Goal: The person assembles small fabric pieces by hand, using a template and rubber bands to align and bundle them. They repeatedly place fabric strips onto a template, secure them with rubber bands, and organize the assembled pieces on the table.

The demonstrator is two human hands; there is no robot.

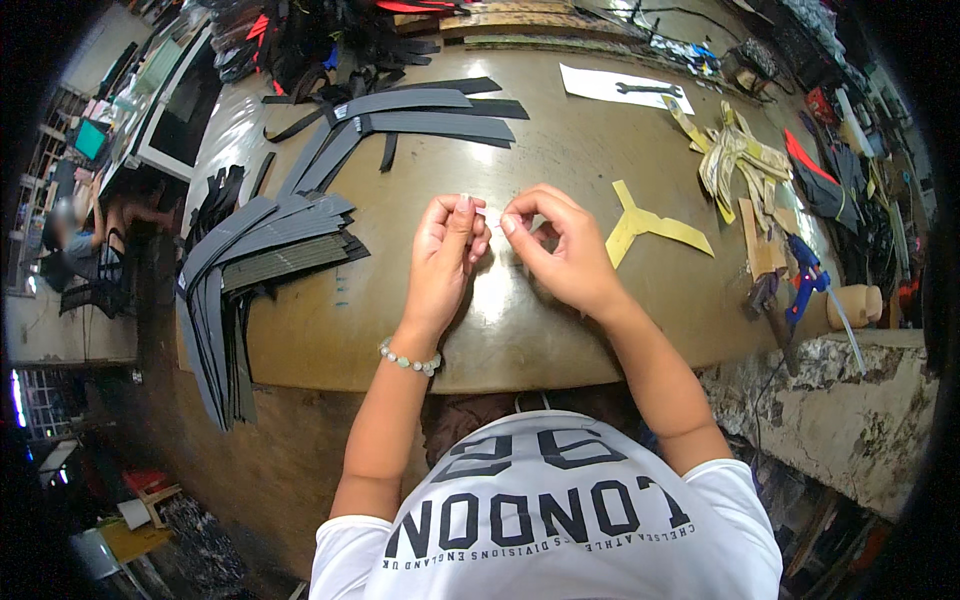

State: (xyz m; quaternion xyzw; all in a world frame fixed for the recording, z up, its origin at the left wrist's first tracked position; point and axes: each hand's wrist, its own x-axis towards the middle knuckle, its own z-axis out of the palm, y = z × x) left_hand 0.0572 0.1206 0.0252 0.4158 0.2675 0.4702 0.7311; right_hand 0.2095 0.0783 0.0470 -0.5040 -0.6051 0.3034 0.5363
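Above the middle of the worktable (430,345), my left hand (447,240) is closed, thumb pressed to the curled fingers, with a tiny whitish piece (481,211) at its fingertips. What that piece is, I cannot make out. Close by on the right, my right hand (562,245) pinches thumb and index finger together; anything between them is too small to name. A small gap separates the two hands. Right of my right hand lies a flat yellow Y-shaped piece (642,222). Dark grey strips (290,235) are piled to the left of my left hand.
More grey strips (420,112) lie farther back. A white sheet (600,85) carries a wrench (648,90). At right are a bundle of yellowish strips (740,160) and a blue glue gun (806,278). A person (80,235) sits at far left.
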